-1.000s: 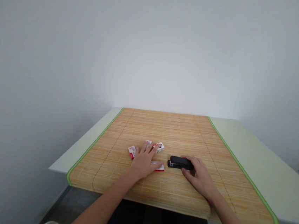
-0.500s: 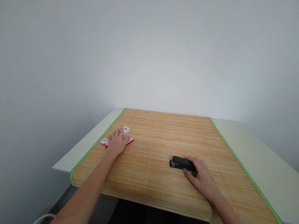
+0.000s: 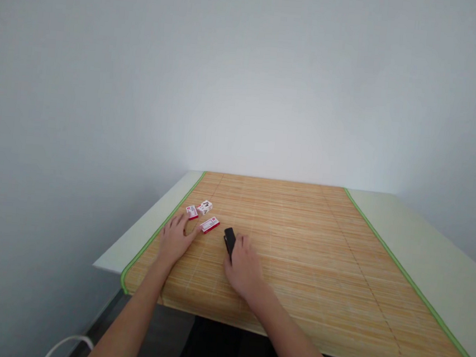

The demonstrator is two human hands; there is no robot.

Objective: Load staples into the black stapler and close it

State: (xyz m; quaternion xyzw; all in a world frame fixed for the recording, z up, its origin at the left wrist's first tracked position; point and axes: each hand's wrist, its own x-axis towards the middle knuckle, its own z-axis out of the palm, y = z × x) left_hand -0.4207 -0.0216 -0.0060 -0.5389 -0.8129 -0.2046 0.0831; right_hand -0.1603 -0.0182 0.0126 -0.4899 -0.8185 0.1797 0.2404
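Fingers wrapped round a black stapler (image 3: 229,239), my right hand (image 3: 245,263) is near the middle of the mat's front part. The stapler's front end points away from me, and its rear is hidden in the hand. To the left, my left hand (image 3: 174,238) lies with fingers spread and holds nothing. Just beyond its fingertips are three small red-and-white boxes: one box (image 3: 192,212) by the fingers, a whiter box (image 3: 205,207) behind it, and another box (image 3: 210,224) by the thumb, between the thumb and the stapler.
A bamboo mat (image 3: 291,234) with green edging covers the middle of a white table (image 3: 422,230). The table's far edge meets a plain pale wall (image 3: 272,81). A white cable (image 3: 68,342) curves below the table at the lower left.
My right hand has carried the stapler left, towards the boxes, and turned it to point away from me. My left hand has drawn back slightly, uncovering the boxes.
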